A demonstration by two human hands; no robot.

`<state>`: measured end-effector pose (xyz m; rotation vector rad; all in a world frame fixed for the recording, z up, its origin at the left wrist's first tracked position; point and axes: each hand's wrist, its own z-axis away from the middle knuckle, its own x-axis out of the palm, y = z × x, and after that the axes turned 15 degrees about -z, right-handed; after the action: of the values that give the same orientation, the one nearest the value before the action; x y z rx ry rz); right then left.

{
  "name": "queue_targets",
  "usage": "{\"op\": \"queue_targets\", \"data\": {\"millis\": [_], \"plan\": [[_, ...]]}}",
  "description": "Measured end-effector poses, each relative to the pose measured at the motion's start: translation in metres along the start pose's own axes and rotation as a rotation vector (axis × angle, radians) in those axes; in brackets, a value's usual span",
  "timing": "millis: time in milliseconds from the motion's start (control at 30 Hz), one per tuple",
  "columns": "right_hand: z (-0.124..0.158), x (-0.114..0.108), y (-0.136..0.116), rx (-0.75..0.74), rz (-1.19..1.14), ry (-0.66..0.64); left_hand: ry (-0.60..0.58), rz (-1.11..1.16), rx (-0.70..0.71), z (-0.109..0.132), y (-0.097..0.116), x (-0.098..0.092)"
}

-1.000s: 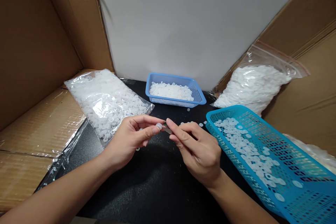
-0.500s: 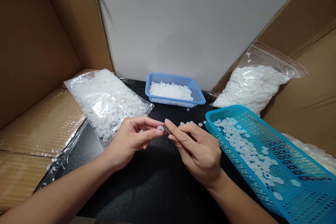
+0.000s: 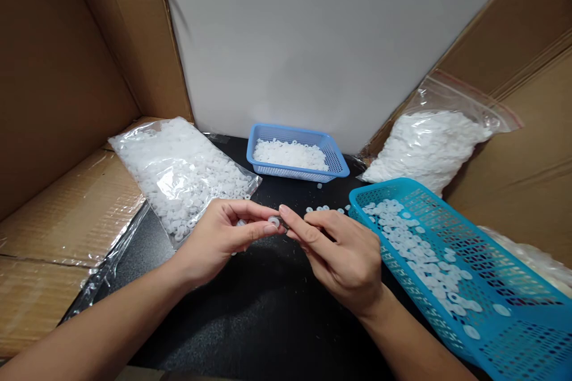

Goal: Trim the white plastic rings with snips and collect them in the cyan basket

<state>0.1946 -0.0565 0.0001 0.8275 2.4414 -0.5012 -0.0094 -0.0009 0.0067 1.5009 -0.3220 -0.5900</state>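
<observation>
My left hand (image 3: pixel 223 238) pinches a small white ring (image 3: pixel 274 221) between thumb and forefinger over the black table (image 3: pixel 250 321). My right hand (image 3: pixel 344 256) meets it fingertip to fingertip, closed on a thin dark tool whose tip touches the ring; most of the tool is hidden by the fingers. A teal basket (image 3: pixel 465 274) holding several white rings lies just right of my right hand. A few loose rings (image 3: pixel 324 209) lie on the table behind my fingers.
A small blue basket (image 3: pixel 297 155) of white parts stands at the back centre. Clear bags of white rings lie at the left (image 3: pixel 179 175) and back right (image 3: pixel 433 146). Cardboard walls (image 3: pixel 67 83) close in both sides, with a white board behind.
Both hands have shifted slightly left and down together, still pinching the ring and tool. Nothing else has moved.
</observation>
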Motion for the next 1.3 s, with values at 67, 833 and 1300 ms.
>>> {"op": "queue_targets", "data": {"millis": [67, 833, 1300], "plan": [[0.0, -0.001, 0.0, -0.01, 0.017, -0.005, 0.006, -0.004, -0.005, 0.0, 0.0, -0.001], [0.002, -0.006, -0.001, -0.067, 0.072, -0.046, 0.008, -0.02, -0.026, 0.0, 0.009, -0.002], [-0.001, 0.005, 0.001, 0.252, -0.208, 0.183, -0.006, -0.06, 0.039, 0.003, 0.008, -0.002]]}}
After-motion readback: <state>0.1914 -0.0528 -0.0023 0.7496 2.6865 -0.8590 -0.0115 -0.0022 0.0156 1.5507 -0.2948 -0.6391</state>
